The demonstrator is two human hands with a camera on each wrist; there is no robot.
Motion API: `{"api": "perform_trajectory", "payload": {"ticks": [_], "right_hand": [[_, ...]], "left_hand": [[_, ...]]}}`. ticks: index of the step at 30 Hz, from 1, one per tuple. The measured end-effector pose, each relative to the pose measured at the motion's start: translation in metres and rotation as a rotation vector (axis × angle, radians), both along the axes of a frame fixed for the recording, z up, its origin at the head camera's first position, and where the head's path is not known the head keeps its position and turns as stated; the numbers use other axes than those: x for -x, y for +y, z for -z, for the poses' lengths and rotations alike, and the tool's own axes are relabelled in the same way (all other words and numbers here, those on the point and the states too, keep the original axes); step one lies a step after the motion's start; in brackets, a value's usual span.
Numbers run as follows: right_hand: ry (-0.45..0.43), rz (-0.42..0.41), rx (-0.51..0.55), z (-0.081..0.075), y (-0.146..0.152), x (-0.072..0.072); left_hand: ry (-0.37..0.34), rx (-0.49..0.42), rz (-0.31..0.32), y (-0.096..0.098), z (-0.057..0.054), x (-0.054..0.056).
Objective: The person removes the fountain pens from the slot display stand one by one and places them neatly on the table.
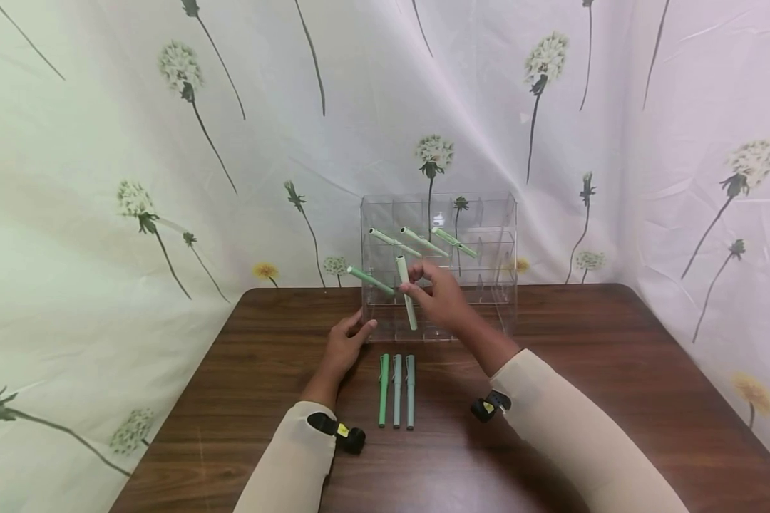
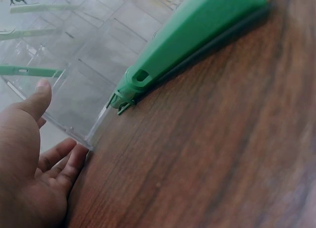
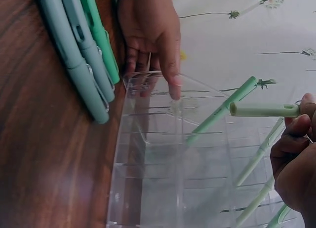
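My right hand pinches a pale green pen in front of a clear tiered organizer. In the right wrist view the held pen points away from the fingertips. Beside the organizer's lower left corner, my left hand holds it, thumb toward the front and fingers along the side. Three light green pens lean in an upper tier of the organizer. A darker green pen leans in a lower tier at the left. The left hand's fingers touch the bottom corner.
Before the organizer, a bright green pen and two grey-blue pens lie side by side on the brown wooden table. A curtain printed with dandelions hangs behind and around the table.
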State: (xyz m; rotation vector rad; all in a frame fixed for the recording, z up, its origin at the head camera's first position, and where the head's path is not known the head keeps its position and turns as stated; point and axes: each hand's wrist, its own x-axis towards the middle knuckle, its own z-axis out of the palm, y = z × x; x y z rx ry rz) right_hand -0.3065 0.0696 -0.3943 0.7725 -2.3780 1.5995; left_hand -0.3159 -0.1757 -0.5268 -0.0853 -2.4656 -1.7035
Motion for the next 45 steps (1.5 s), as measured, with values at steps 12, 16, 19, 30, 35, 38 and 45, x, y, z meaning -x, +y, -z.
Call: {"api": "perform_trajectory", "payload": {"ticks": [12, 16, 19, 30, 35, 38, 45], "right_hand": [[-0.072, -0.064, 0.048, 0.022, 0.010, -0.009], [-0.051, -0.079, 0.016, 0.025, 0.010, -0.014], [-0.110, -0.090, 0.027, 0.027, 0.009, -0.016], [-0.329, -0.150, 0.116, 0.038, 0.016, -0.019], [-0.403, -0.154, 0.147, 0.042, 0.020, -0.023], [-0.436, -0.163, 0.159, 0.044, 0.022, -0.026], [-0.470, -0.177, 0.165, 0.051, 0.028, -0.033]], "left_hand": [[0.012, -0.022, 0.007, 0.001, 0.002, 0.001], [0.013, -0.019, 0.011, 0.000, 0.003, 0.001], [0.005, -0.009, 0.007, 0.000, 0.004, 0.001], [-0.006, -0.025, 0.001, 0.000, 0.003, 0.003], [0.011, -0.011, 0.008, 0.000, 0.001, 0.004], [0.014, -0.002, 0.012, -0.001, 0.004, 0.004], [0.006, -0.011, 0.025, -0.001, 0.003, 0.002]]}}
